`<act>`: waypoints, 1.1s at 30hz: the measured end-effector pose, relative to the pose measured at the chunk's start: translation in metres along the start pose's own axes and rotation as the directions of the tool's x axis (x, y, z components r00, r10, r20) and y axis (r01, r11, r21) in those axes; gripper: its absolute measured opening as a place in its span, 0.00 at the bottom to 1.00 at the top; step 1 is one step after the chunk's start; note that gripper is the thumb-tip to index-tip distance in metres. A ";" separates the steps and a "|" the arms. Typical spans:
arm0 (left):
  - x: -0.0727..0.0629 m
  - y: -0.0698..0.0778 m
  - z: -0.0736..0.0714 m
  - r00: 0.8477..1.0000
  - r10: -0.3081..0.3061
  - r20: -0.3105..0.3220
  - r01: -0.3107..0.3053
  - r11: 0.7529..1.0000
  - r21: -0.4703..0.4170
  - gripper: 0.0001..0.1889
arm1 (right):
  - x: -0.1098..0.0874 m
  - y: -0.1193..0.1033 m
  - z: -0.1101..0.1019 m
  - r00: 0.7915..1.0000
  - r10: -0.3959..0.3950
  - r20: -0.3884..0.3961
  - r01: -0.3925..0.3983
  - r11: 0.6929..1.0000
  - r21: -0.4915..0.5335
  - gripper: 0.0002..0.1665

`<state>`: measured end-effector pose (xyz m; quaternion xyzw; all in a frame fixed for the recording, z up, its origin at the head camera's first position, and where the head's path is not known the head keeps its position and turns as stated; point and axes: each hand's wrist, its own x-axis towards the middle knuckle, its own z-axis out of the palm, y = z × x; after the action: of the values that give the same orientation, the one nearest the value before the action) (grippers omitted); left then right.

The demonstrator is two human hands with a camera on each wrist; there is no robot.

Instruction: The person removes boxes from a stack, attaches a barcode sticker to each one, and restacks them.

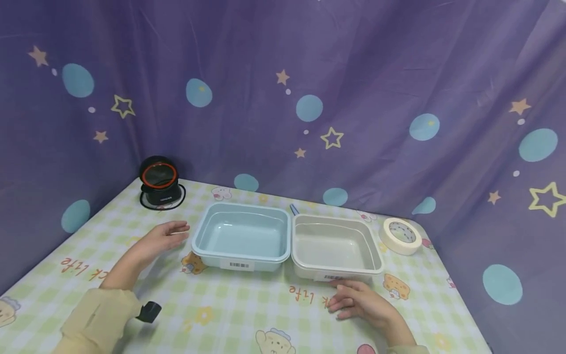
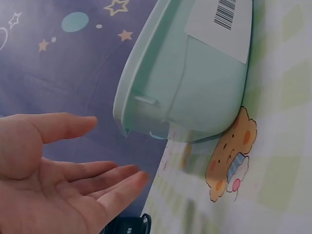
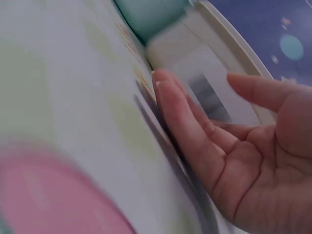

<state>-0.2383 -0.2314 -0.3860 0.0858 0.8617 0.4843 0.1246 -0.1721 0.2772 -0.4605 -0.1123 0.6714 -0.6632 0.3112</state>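
A light blue plastic basin (image 1: 240,238) and a grey-white one (image 1: 331,243) stand side by side on the table, nothing visible inside either. My left hand (image 1: 161,241) hovers just left of the blue basin, apart from it; the left wrist view shows the palm with thumb and fingers spread, holding nothing. In front of the grey basin is my right hand (image 1: 362,302), low over the table, fingers loosely bent and nothing in its grasp. The right wrist view has its fingers (image 3: 178,112) close to the grey basin's labelled wall (image 3: 175,46); whether they touch cannot be told.
A roll of cream tape (image 1: 389,241) lies right of the grey basin. At the back left corner sits a black device (image 1: 161,191) with an orange ring and a cable. A slim blue object (image 1: 294,210) shows behind the basins. Purple curtain (image 1: 247,147) borders the table.
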 end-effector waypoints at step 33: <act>0.011 -0.014 0.017 0.985 0.092 0.147 -0.062 0.979 -0.194 0.39 | -0.023 -0.056 -0.042 0.643 -0.168 -0.748 -0.168 0.921 -0.351 0.27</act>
<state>-0.2446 -0.2218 -0.4076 0.1444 0.7956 0.5602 0.1802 -0.1927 0.3195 -0.4033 0.1191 0.8569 -0.5005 -0.0311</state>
